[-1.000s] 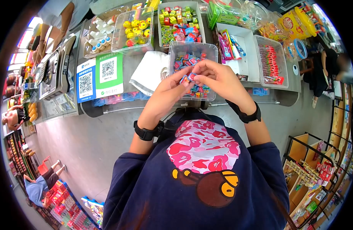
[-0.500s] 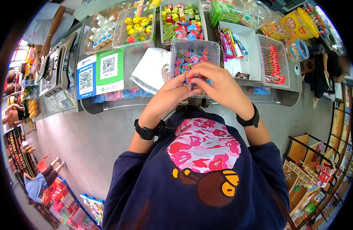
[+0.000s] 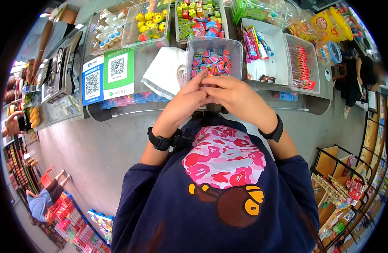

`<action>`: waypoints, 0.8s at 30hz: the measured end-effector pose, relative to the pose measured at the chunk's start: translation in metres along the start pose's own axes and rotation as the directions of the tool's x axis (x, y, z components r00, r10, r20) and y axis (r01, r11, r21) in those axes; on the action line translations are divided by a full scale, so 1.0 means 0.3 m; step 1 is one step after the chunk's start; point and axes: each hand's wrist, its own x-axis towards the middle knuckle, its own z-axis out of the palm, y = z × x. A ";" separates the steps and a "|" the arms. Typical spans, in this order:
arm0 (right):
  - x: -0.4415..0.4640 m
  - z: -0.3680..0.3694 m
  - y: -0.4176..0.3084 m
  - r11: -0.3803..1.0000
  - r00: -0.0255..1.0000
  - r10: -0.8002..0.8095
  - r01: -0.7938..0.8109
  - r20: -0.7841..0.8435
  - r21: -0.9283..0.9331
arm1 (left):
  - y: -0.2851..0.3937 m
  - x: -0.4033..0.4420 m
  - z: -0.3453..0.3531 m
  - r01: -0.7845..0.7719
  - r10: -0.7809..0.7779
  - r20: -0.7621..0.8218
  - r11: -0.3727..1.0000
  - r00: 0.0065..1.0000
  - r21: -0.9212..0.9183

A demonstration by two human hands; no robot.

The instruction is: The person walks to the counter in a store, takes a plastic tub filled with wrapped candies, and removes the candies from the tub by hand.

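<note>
- Left hand (image 3: 180,105) and right hand (image 3: 240,95) are held together, fingers (image 3: 218,81) curled and overlapped.
- Both forearms (image 3: 155,157) are angled inward.
- Right palm turned down; fingertips partly hidden.

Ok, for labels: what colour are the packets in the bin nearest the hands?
Mostly red and blue packets, clearest in the head view.

Candies (image 3: 213,61) lie in the candy bin (image 3: 238,55). The left hand (image 3: 184,102) and the right hand (image 3: 240,98) are at the near side of the bin. The cloth (image 3: 163,69) lies immediately left of the bin; the QR-code signs (image 3: 119,71) are farther left. The packet box (image 3: 223,19) is directly behind the bin. The carton (image 3: 263,66) is immediately right of the bin; the tray (image 3: 311,63) is farther right.
</note>
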 end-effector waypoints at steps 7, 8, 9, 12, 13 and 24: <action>-0.002 -0.007 -0.018 0.999 0.997 0.045 -0.046 0.056 0.013 | -0.002 -0.003 0.011 0.022 -0.022 -0.017 0.999 1.000 -0.041; -0.002 -0.005 -0.016 0.999 0.997 0.046 -0.047 0.056 0.013 | -0.006 -0.001 0.004 0.023 -0.023 -0.018 0.999 1.000 -0.042; -0.002 -0.002 -0.013 1.000 0.999 0.029 -0.029 0.034 -0.013 | -0.015 0.005 -0.006 0.022 -0.023 -0.005 0.997 1.000 -0.072; -0.001 0.014 -0.001 0.996 1.000 -0.012 0.012 -0.001 -0.086 | -0.010 0.009 -0.005 0.024 -0.026 -0.010 0.993 1.000 -0.115; 0.000 0.018 0.003 0.990 0.999 -0.037 0.034 -0.014 -0.134 | -0.007 0.010 -0.003 0.027 -0.030 -0.028 0.992 0.999 -0.127; 0.010 0.023 0.008 0.965 0.997 -0.065 0.072 0.036 -0.250 | -0.037 0.042 -0.049 -0.030 0.052 0.044 0.916 0.998 -0.401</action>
